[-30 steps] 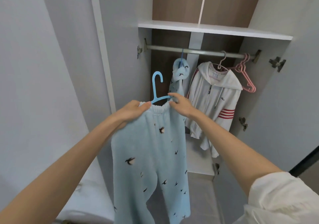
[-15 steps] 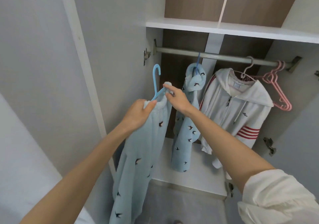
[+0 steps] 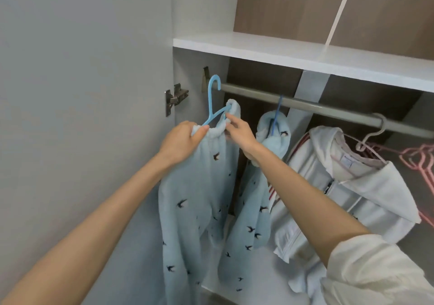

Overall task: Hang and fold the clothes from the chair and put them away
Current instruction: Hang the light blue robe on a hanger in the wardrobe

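Light blue fleece trousers [image 3: 199, 201] with small dark birds hang from a blue hanger [image 3: 212, 102]. My left hand [image 3: 180, 142] grips the waistband at its left end. My right hand [image 3: 239, 131] pinches the waistband and hanger arm at the right end. The hanger's hook sits level with the left end of the grey wardrobe rail [image 3: 305, 103], just in front of it. A matching blue bird-print top [image 3: 258, 196] hangs on the rail to the right on its own blue hanger.
A white zip hoodie [image 3: 347, 196] with red stripes hangs further right, beside several empty pink hangers [image 3: 420, 163]. A white shelf [image 3: 305, 55] runs above the rail. The open grey wardrobe door [image 3: 82, 93] with a metal hinge [image 3: 175, 99] stands at the left.
Both hands have lifted the trousers on the hanger up and forward into the wardrobe. The hook has risen from well below the rail to the rail's left end.
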A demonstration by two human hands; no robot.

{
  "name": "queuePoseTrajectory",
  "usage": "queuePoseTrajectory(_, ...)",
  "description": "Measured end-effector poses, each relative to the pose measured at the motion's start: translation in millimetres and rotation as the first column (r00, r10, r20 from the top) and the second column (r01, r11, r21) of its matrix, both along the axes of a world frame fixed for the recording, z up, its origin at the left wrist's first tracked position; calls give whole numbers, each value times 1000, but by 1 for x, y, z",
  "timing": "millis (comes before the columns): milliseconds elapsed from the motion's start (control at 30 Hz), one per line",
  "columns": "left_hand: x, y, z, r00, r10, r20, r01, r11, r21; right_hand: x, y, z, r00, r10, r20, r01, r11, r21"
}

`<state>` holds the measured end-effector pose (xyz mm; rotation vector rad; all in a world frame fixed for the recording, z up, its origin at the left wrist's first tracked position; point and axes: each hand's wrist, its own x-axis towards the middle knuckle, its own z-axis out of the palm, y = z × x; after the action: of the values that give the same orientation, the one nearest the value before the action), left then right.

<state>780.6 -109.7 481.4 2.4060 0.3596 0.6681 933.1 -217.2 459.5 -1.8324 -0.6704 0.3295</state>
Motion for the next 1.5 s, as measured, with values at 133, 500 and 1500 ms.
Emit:
queuePoseTrajectory(133, 46, 0, -11, 999, 45, 1, -45, 999, 2, 40, 5, -4, 996, 11, -89, -9, 1000, 21)
queuePoseTrajectory(500, 143, 25, -23, 998, 66, -8, -66, 998, 5, 110, 22, -12, 981, 14, -192, 6, 995, 102)
queuePoseTrajectory(1500, 194, 27, -70, 996, 43, -73, -49, 995, -84, 135, 22, -34, 971, 41, -235, -60, 995, -75)
